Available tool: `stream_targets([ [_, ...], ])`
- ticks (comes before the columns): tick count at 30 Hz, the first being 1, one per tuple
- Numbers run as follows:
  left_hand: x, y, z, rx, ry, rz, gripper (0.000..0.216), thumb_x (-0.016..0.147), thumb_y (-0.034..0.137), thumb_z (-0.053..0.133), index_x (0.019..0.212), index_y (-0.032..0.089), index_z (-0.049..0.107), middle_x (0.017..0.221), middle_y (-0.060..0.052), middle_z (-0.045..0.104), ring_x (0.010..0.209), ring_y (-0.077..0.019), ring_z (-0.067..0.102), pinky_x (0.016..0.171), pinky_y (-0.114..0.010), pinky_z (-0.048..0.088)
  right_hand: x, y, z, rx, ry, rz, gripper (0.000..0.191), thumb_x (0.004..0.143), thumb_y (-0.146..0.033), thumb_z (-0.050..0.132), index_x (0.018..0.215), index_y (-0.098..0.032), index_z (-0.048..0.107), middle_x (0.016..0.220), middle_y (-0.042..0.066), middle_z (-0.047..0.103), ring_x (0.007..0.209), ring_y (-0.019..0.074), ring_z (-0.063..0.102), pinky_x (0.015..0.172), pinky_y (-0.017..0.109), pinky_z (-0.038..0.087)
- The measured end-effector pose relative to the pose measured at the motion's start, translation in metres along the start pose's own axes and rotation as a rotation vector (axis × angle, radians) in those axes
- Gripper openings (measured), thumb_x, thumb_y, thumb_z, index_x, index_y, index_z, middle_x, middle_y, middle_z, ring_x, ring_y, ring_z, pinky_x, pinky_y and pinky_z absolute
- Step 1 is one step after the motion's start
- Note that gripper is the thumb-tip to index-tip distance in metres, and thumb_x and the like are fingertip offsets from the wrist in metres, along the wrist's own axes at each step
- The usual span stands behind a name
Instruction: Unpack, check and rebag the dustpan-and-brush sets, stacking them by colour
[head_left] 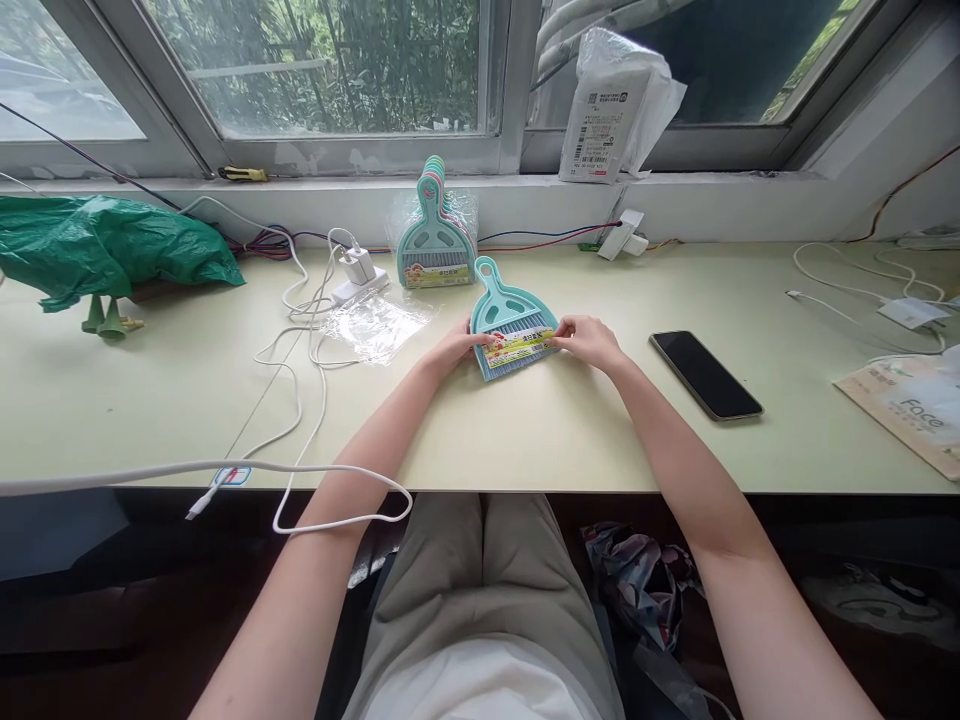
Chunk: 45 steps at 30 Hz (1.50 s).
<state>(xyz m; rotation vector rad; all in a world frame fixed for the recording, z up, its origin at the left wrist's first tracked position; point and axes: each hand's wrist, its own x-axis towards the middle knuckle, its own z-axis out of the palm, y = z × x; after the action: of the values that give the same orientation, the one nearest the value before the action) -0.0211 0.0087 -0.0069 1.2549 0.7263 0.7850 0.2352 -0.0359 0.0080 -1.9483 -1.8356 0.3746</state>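
Note:
A mint-green dustpan and brush set (501, 305) with a yellow printed label (517, 346) is between my two hands above the desk, tilted a little. My left hand (457, 348) grips its left edge, the thumb lying over the label's end. At the right edge, my right hand (589, 340) pinches the set by the label's other end. Behind it, several similar dustpan sets (435, 235) stand in a row against the wall. A crumpled clear plastic wrapper (382, 325) lies to the left of my left hand.
A black phone (706, 375) lies to the right, near a tissue pack (911, 405). White cables (322, 390) and a charger on a power strip (360, 285) are on the left, beside a green plastic bag (120, 250). One cable loops over my left forearm at the desk's front edge.

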Motion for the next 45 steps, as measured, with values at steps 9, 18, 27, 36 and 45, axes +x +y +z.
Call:
stream_targets([
  [9,-0.002,0.003,0.001,0.023,0.011,-0.006,0.053,0.063,0.016,0.076,0.111,0.019,0.054,0.107,-0.007,0.068,0.097,-0.0247,0.068,0.092,-0.043,0.054,0.0,0.0,0.001,-0.007,-0.007,0.006,0.022,0.073,-0.046,0.066,0.071,-0.024,0.063,0.084,0.0,0.071,0.08,0.0189,0.062,0.06,0.027,0.036],
  [18,0.002,-0.002,-0.002,-0.004,-0.009,0.04,0.058,0.06,0.014,0.076,0.113,0.018,0.054,0.11,-0.007,0.067,0.103,-0.0257,0.067,0.093,-0.041,0.054,0.002,0.004,-0.001,-0.047,-0.022,0.012,0.027,0.075,-0.053,0.064,0.078,-0.026,0.064,0.083,0.0,0.069,0.079,0.0194,0.061,0.06,0.028,0.035],
  [27,0.0,0.004,0.0,0.048,0.079,0.063,0.059,0.061,0.021,0.076,0.116,0.019,0.053,0.11,-0.007,0.068,0.104,-0.027,0.066,0.09,-0.042,0.054,0.009,0.006,0.002,0.292,0.224,0.147,0.05,0.067,-0.05,0.074,0.104,-0.024,0.052,0.105,0.006,0.066,0.093,0.0226,0.062,0.072,0.034,0.049],
  [36,0.004,0.002,0.005,-0.091,0.163,0.164,0.06,0.061,0.024,0.079,0.115,0.018,0.054,0.107,-0.006,0.07,0.101,-0.0253,0.067,0.093,-0.044,0.053,-0.01,-0.038,0.035,1.367,-0.337,0.058,0.027,0.084,-0.03,0.066,0.108,-0.02,0.057,0.112,0.008,0.071,0.091,0.0187,0.072,0.089,0.036,0.058],
  [45,0.001,0.002,0.004,-0.079,0.042,0.081,0.055,0.067,0.028,0.079,0.116,0.018,0.056,0.116,-0.011,0.068,0.106,-0.026,0.066,0.097,-0.047,0.051,-0.015,-0.046,0.046,1.43,-0.191,0.149,0.015,0.083,-0.012,0.062,0.097,-0.015,0.064,0.095,0.008,0.077,0.075,0.0185,0.074,0.069,0.031,0.063],
])
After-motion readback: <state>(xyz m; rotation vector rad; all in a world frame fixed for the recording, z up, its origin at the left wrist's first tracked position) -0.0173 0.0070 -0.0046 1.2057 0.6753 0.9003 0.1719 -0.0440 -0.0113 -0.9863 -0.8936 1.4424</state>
